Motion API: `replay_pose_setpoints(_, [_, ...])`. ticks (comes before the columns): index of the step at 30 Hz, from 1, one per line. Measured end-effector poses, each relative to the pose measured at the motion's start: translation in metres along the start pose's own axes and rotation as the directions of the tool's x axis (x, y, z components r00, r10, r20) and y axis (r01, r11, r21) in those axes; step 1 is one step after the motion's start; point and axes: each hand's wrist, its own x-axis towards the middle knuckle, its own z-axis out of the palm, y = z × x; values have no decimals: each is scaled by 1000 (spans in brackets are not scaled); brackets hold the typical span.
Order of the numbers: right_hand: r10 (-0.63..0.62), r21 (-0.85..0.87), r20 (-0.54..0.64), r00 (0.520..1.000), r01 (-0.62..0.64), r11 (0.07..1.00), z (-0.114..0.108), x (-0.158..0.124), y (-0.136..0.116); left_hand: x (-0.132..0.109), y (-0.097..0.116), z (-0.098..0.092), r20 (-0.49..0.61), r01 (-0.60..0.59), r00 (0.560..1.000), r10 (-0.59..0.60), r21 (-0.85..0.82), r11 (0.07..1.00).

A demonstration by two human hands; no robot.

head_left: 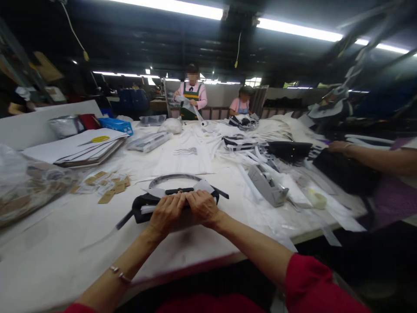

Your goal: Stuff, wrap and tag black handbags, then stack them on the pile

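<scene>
Your left hand (167,211) and right hand (202,207), side by side, clasp the upper edge of the black bag (185,218) on the white table (48,265) before you, a probably light, semi-soft piece best taken along that edge, since its walls would likely crease under pressure.

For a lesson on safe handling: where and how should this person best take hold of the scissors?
Probably by the yellow handles, coming from the right with the left hand, once it is off the bag. The scissors lie on the white sheets with handles to the right and blades pointing left, so the handles would be met first.
</scene>
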Motion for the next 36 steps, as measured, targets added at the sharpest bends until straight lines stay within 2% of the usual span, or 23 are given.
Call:
replay_pose_setpoints(3, [24, 98, -37, 999, -20, 995, -8, -3, -3, -2, -4, 1, -43, -26, 999, 24, -49, 998])
replay_pose_setpoints(6, [-7, 214, -142, 990, 37, 976, -32, -14, 5, -6, -6, -1, -33, 10, 999, -13, -96, 995])
replay_pose_setpoints(8, [39, 249, -203, 978, 13, 968, -50, -35, 22, -9, -8, -4, -31, 44, 998, -48, -110, 993])
replay_pose_setpoints(11, [200, 251, -223, 954, -142, 958, -64, -89, 62, -14, -12, -8, -47, 72, 996, -79, -130, 989])
replay_pose_setpoints(14, [369, 160, -108, 923, -350, 923, -53, -159, 102, -18, -13, -10, -42, 103, 993, -110, -138, 985])
replay_pose_setpoints(16, [486, 57, 13, 874, -486, 872, -37, -199, 119, -19, -12, -10, -29, 126, 991, -131, -140, 982])
replay_pose_setpoints(19, [575, -72, 208, 791, -574, 816, -14, -230, 124, -19, -9, -9, -20, 144, 989, -148, -147, 979])
replay_pose_setpoints(21, [538, -67, 315, 782, -547, 835, -8, -227, 116, -19, -8, -7, -22, 149, 988, -153, -145, 978])
replay_pose_setpoints(25, [314, 159, 409, 857, -406, 900, -14, -195, 97, -20, -8, -6, -21, 166, 985, -169, -118, 979])
replay_pose_setpoints(27, [258, 293, 395, 881, -388, 874, -20, -181, 95, -21, -8, -6, -12, 169, 985, -171, -113, 979])
replay_pose_setpoints(30, [356, 440, 277, 893, -447, 779, -26, -169, 105, -23, -8, -8, -4, 173, 985, -175, -121, 977])
replay_pose_setpoints(31, [431, 459, 215, 876, -480, 747, -28, -167, 112, -24, -8, -9, -3, 178, 984, -180, -123, 976])
replay_pose_setpoints(33, [582, 452, 113, 805, -563, 692, -30, -164, 127, -24, -9, -10, -4, 191, 981, -193, -126, 974])
replay_pose_setpoints(36, [700, 354, 113, 706, -687, 635, -27, -160, 145, -24, -9, -10, 0, 209, 978, -210, -122, 970])
